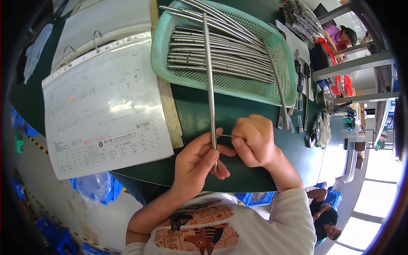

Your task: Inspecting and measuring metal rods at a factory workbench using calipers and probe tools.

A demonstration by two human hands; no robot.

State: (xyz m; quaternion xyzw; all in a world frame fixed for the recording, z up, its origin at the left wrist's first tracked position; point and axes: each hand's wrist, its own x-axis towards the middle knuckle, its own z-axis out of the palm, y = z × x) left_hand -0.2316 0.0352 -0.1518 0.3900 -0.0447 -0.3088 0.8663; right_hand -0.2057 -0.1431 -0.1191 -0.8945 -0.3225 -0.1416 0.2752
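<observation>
Long rod [209, 80]: polished metal, smooth, with a bright gloss. Slender pin [226, 135]: grey metal. Grouped rods [225, 52]: similarly shiny metal. Basket [159, 55]: pale green plastic, perforated, low sheen. Drawing sheet [102, 106]: white paper beneath clear, glossy plastic film. Counter [193, 106]: smooth, dark green, faintly reflective. Shirt [272, 229]: soft, matt white cloth, printed.
</observation>
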